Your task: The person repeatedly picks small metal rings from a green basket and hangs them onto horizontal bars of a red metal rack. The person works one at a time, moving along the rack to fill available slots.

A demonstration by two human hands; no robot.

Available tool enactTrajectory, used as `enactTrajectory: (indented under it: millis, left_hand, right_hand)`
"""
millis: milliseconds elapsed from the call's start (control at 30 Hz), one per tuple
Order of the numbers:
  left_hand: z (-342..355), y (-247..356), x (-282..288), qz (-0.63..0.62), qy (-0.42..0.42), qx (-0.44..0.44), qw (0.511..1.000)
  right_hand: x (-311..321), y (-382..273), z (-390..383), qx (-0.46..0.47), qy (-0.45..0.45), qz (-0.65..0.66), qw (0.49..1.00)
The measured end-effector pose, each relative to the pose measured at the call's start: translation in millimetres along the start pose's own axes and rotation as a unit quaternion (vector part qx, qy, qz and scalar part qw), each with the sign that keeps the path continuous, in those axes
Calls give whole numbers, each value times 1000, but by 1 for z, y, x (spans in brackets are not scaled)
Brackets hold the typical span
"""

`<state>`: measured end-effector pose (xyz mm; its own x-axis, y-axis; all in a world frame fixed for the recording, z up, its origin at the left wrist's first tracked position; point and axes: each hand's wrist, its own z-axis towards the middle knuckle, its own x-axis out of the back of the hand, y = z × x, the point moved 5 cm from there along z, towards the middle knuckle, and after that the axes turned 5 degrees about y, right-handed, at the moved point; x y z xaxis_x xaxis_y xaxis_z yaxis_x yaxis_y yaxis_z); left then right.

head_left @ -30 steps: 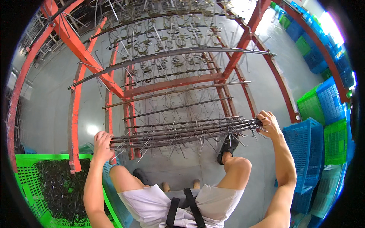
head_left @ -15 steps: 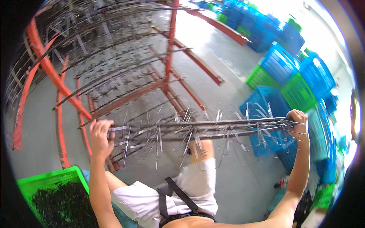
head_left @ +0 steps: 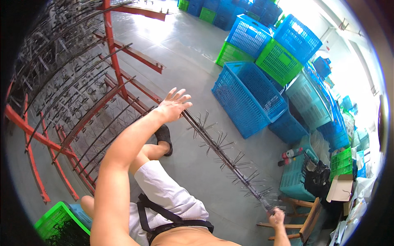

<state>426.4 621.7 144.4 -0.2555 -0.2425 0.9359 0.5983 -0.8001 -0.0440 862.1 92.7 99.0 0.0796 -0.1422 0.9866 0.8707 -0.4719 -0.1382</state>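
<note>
While a long metal rod (head_left: pixel 223 153) studded with thin wire prongs is running diagonally from the centre of the frame to the lower right, the left hand (head_left: pixel 172 105) is resting at its upper end with the fingers (head_left: pixel 180 98) spread open, apparently touching the rod rather than clasping it. At the lower right, the right hand (head_left: pixel 277 216) is closing its fingers around the rod's far end. The rod is hanging in the air above the grey floor (head_left: pixel 193 65), over the person's white shorts (head_left: pixel 164 192) and black shoe (head_left: pixel 164 137).

On the left side of the frame, a red steel rack (head_left: pixel 111 49) is carrying many more pronged rods in tilted rows. In the upper right, blue crates (head_left: pixel 246 96) and green crates (head_left: pixel 281 61) of open plastic mesh are standing stacked; further blue stacks are lining the right edge. A green crate (head_left: pixel 53 217) of dark parts is sitting at the lower left. At the lower right, a teal crate (head_left: pixel 293 178) is standing beside a wooden chair (head_left: pixel 305 219), a small green crate (head_left: pixel 341 162), and an open brown cardboard box (head_left: pixel 340 186). Two red-and-white cans (head_left: pixel 287 156) are lying just left of the teal crate.
</note>
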Motion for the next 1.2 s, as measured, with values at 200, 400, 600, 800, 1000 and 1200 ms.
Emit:
enactTrajectory:
  millis: [200,400,600,800,1000,1200]
  left_hand:
    - [-55,-5,-48,-137,-1,125,983]
    - [-190,-54,11,-184,138,298,926]
    - [-400,-53,19,-380,219,723,534]
    - [-522,-53,38,-311,276,820,392]
    - [-573,-71,47,-300,344,817,353]
    - [-628,-134,28,-360,431,785,261]
  right_hand:
    - [-128,-20,-61,-169,-204,43,963]
    - [-275,-37,-49,-387,-408,296,772]
    - [-366,-49,-15,-465,-486,419,610]
    - [-421,41,62,-387,-331,195,838]
    - [-357,-170,189,-57,-461,83,881]
    - [-243,-666,300,274,-374,578,671]
